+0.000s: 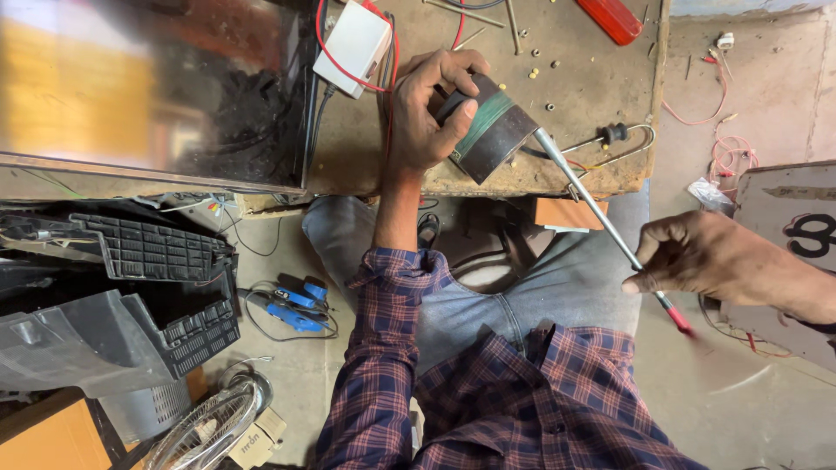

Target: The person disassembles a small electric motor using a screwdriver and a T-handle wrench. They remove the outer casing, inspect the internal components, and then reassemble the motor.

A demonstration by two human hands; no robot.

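Steel shaft: a long screwdriver (601, 218) runs from the lower right of the frame up to the end face of a small motor (489, 130) at upper centre; its red handle tip shows below the right hand.
Motor: dark cylinder with a green band, lying tilted at the near edge of the worn wooden bench (592, 87).
Left hand: the left hand (427, 109) is wrapped around the motor's back end, fingers over the top, thumb pressed on its side.
Right hand: the right hand (697, 257) is closed around the screwdriver near the handle, well apart from the motor.
Doing it well: I judge the tip needs to stay in line with the motor's axis, the left hand bracing the body down against the bench so it cannot roll, with steady pressure and no sideways lever.
Risk: the tip may slip toward the thumb.
Nearby: a white box (353, 39) with red wires lies just beside the left hand.
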